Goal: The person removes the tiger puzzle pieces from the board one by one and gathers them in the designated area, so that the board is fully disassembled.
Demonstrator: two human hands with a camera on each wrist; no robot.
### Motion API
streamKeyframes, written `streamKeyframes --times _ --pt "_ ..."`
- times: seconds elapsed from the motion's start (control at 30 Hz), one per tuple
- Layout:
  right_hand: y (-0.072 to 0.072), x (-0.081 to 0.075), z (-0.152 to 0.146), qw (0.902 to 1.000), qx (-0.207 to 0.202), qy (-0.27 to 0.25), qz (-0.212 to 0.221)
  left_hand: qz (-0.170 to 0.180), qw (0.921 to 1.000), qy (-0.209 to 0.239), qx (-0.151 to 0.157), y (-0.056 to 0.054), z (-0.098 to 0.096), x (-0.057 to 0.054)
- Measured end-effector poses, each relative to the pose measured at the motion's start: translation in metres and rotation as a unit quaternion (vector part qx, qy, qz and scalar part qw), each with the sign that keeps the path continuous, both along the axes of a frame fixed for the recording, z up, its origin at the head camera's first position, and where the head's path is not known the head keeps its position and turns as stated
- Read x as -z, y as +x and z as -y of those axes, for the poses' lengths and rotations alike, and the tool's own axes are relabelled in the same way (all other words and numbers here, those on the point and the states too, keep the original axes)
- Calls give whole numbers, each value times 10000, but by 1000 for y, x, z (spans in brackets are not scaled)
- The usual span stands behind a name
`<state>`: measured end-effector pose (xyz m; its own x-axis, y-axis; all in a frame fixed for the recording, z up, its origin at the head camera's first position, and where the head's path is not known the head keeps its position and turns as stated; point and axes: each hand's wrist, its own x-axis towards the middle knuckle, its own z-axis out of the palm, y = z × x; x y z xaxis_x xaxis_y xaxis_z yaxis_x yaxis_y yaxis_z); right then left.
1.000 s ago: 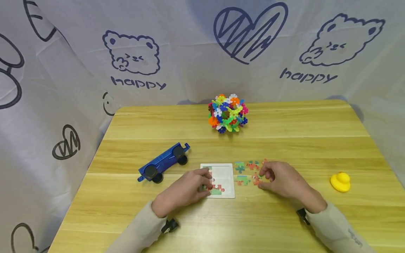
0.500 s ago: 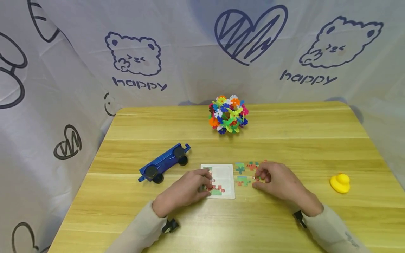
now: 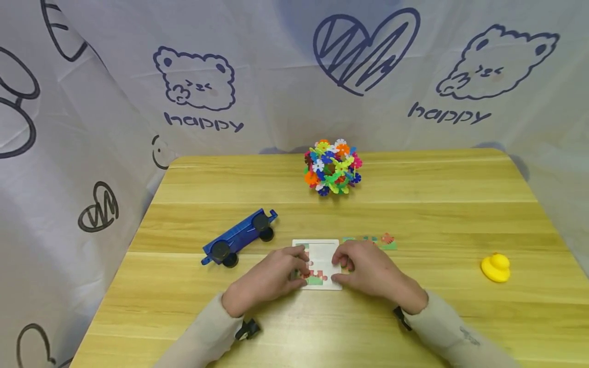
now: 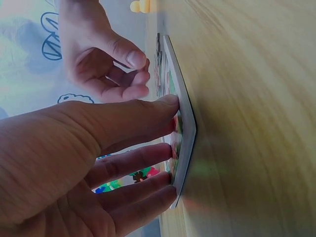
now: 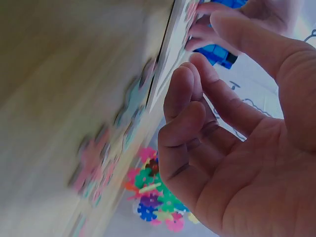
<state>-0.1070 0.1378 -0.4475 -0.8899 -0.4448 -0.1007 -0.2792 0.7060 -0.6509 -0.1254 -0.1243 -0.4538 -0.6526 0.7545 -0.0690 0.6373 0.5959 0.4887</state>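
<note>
My left hand (image 3: pixel 275 275) rests on the left side of a shallow white puzzle tray (image 3: pixel 324 253). In the left wrist view its thumb and fingertips touch the jigsaw pieces (image 4: pixel 176 129) fitted there and the tray rim. Red and green pieces (image 3: pixel 315 279) fill the tray's left and lower left; part of them is hidden under my fingers. My right hand (image 3: pixel 374 270) hovers at the tray's right edge, fingers loosely bent and thumb apart, nothing visible between them. Several loose jigsaw pieces (image 3: pixel 388 240) lie right of the tray, partly covered by that hand.
A blue toy vehicle (image 3: pixel 239 236) with black wheels lies tipped over at the left. Behind the tray stands a ball of colourful flower-shaped plastic discs (image 3: pixel 332 167). A yellow rubber duck (image 3: pixel 496 267) sits at the right. White printed cloth (image 3: pixel 285 76) hangs behind the wooden table.
My right hand has moved left from over the loose pieces to the tray's right edge, uncovering a piece at the far right. The left hand has stayed in place.
</note>
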Motion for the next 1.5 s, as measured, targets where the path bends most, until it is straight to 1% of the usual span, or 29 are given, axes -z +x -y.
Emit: streamKeyframes --times 0.2,0.33,0.4,0.5,0.57,0.63,0.7,0.77,0.83,0.87,0.97,1.07,1.1,1.13,1.23,1.37,1.5 --pt "2 5 14 10000 -40 74 -26 3 10000 32 0 0 -1 0" --pt "3 6 20 9999 -83 144 33 30 9997 221 48 -2 2 2" --pt "3 7 22 9997 -88 207 77 -169 9990 328 234 -8 7 22" --pt "4 7 26 9995 -169 273 46 -234 9984 423 300 -12 10 34" --pt "4 8 28 9993 -206 315 8 -341 9978 443 345 -16 12 48" --pt "5 8 31 9990 -235 364 -56 -187 9986 446 202 -14 10 45" --pt "5 9 32 9988 -220 425 -107 -167 9987 468 150 -17 12 56" --pt "5 8 34 9985 -212 482 -120 -166 9987 471 142 -19 13 62" --pt "5 6 35 9984 -222 514 -61 -83 9988 466 111 -18 12 60" --pt "4 5 35 9983 -227 533 -7 -102 9989 446 142 -18 12 59" --pt "3 2 37 9978 -268 579 183 -126 9989 426 167 -15 9 49" --pt "2 1 38 9976 -362 527 272 -159 9988 423 193 -11 8 34" --pt "2 2 39 9977 -426 450 281 -122 9988 434 177 -8 6 26" --pt "2 3 39 9978 -468 375 284 -125 9989 415 171 -7 5 20" --pt "3 5 38 9984 -430 179 321 -53 9995 285 79 -2 2 5" --pt "4 5 36 9989 -228 198 356 -19 9999 142 -14 0 0 0" --pt "4 5 36 9987 -214 121 437 -7 9999 117 -22 -1 0 0"
